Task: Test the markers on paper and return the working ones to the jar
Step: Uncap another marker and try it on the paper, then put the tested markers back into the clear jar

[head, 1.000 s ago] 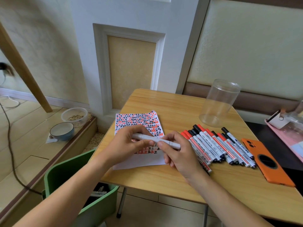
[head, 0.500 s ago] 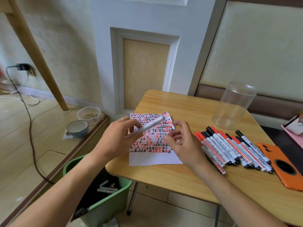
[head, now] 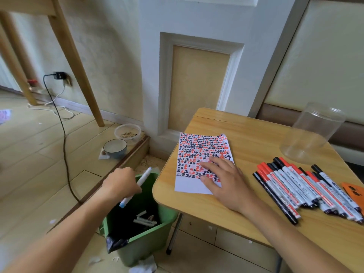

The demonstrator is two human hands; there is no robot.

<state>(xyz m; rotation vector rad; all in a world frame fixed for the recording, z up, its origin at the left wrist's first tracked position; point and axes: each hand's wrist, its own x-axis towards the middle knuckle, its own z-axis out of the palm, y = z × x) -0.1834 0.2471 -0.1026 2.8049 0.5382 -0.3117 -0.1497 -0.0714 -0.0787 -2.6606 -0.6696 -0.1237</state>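
Note:
My left hand (head: 121, 184) grips a white marker (head: 144, 177) over the open green bin (head: 155, 237) beside the table. My right hand (head: 224, 180) lies flat with straight fingers on the paper (head: 189, 186), which is covered in red and black test marks. A row of several red-capped and black-capped markers (head: 307, 192) lies on the wooden table (head: 250, 134) to the right of the paper. The clear plastic jar (head: 311, 133) stands at the table's back right with nothing inside it.
The bin holds a black liner and a few discarded markers (head: 144, 219). An orange phone case (head: 354, 194) lies at the table's right edge. On the floor are two bowls (head: 116, 147), a black cable (head: 65, 146) and a wooden leg (head: 78, 62).
My left hand carried the white marker off the paper, left and down over the bin. My right hand let go of it and settled flat on the paper. The view swung left.

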